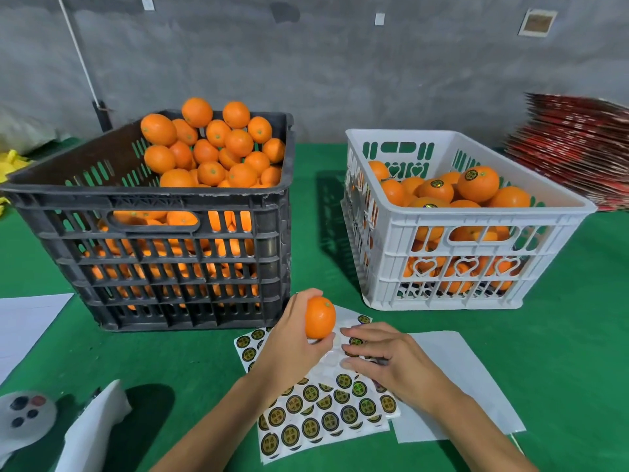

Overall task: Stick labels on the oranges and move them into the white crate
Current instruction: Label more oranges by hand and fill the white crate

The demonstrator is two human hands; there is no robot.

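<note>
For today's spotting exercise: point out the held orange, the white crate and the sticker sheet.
orange (320, 317), head view, middle of its peel
white crate (466, 233), head view, near wall by the handle
sticker sheet (316, 420), head view, among its round labels

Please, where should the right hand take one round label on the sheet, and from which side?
Judging by the sheet, pinch a label at its thin round edge, coming from above with the fingertips of the right hand. It lies flat, so only a lifted rim gives hold. The left hand keeps the orange ready.
</note>
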